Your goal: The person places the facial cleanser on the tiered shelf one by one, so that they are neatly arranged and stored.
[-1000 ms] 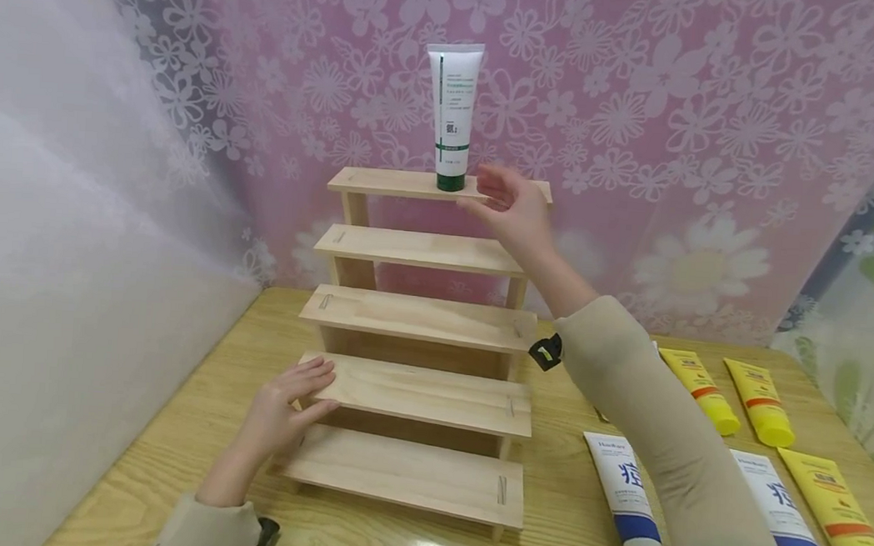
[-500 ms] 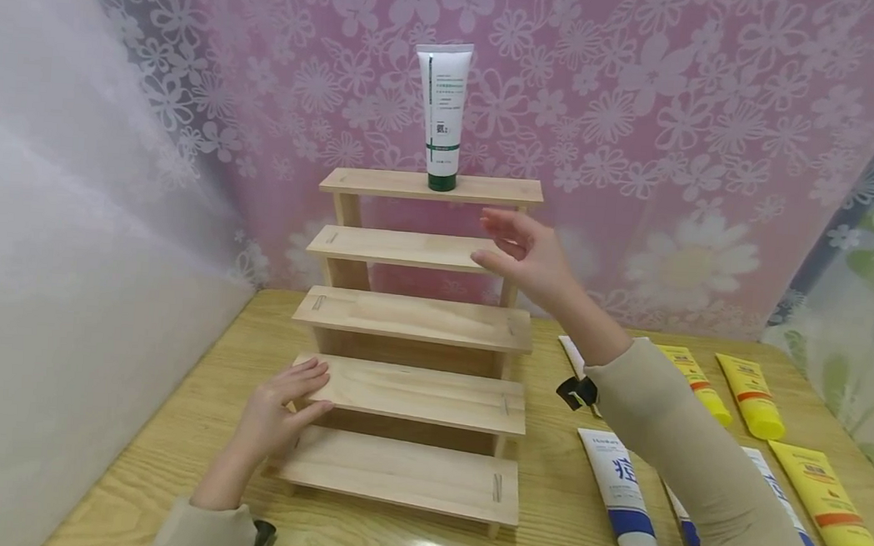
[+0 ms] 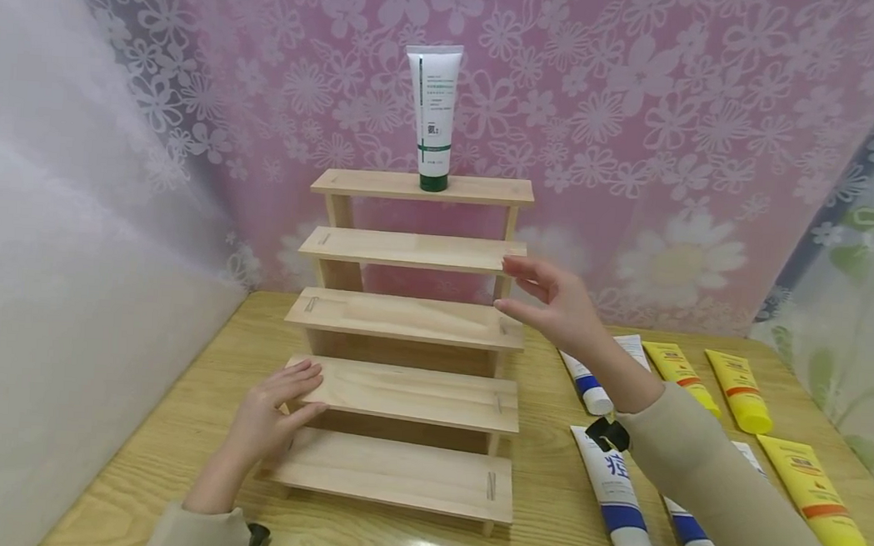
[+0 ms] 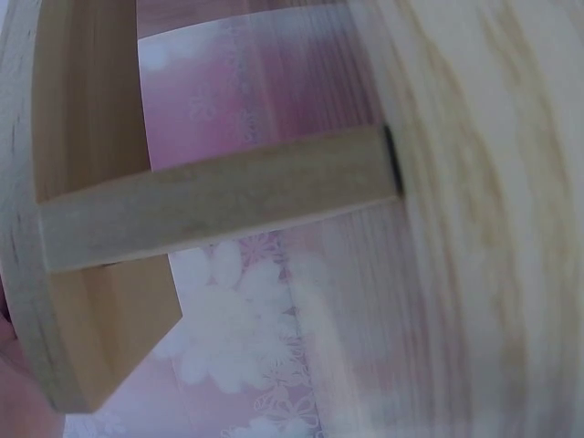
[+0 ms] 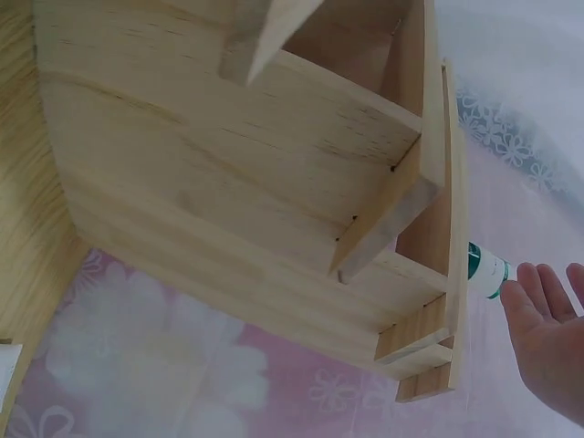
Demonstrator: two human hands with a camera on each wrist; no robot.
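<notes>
A white squeeze tube with a green cap (image 3: 433, 114) stands cap-down on the top tier of a five-tier wooden shelf (image 3: 404, 317). My right hand (image 3: 555, 305) holds nothing and is held with fingers loosely bent beside the right end of the upper tiers. In the right wrist view, part of the tube's green-and-white lower end shows just past my right fingertips (image 5: 523, 306). My left hand (image 3: 267, 409) rests on the left end of the second-lowest tier, fingers on top and thumb at its front edge. Only a bit of it shows in the left wrist view.
Right of the shelf, several tubes lie on the wooden table (image 3: 163, 457): yellow ones such as a yellow tube (image 3: 817, 505), and white-and-blue ones such as a white-and-blue tube (image 3: 614, 497). Flowered pink cloth (image 3: 611, 133) hangs behind; white cloth (image 3: 93, 244) stands on the left.
My right hand has drawn away from the tube on the top tier, moving down and right. The tube stays standing. My left hand keeps its place on the shelf.
</notes>
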